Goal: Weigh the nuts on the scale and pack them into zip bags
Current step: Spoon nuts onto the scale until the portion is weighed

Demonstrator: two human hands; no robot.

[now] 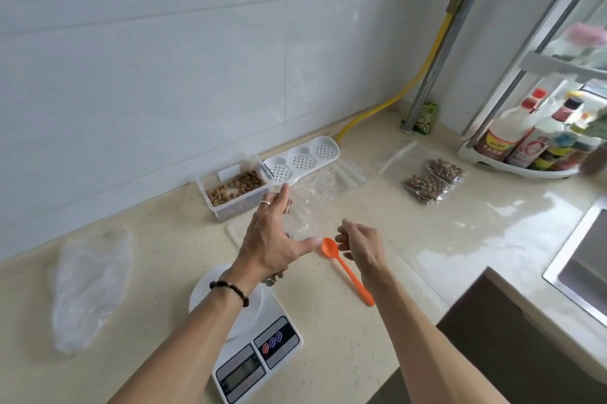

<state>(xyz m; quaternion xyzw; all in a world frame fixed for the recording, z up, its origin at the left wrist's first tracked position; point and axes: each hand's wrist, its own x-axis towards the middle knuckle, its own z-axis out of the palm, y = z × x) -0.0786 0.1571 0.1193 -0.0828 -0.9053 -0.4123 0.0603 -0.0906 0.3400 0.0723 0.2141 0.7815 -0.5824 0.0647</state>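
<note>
My left hand (276, 239) grips a clear zip bag (303, 216) between thumb and fingers, above the counter and just beyond the white scale (259, 344). A few brown nuts (277, 276) show under that hand at the far edge of the scale's plate. My right hand (359, 241) hovers with loosely curled fingers over the bowl of an orange spoon (348, 272), which lies on the counter; I see nothing in this hand. A clear box of nuts (235, 191) stands against the wall, its white lid (302, 159) beside it. Two filled bags (432, 183) lie to the right.
Empty zip bags (349, 173) lie behind the held bag, and another (397, 154) lies further right. A crumpled clear plastic bag (88, 285) lies at the left. A rack of bottles (532, 141) fills the right corner and a sink (578, 259) is at the right edge.
</note>
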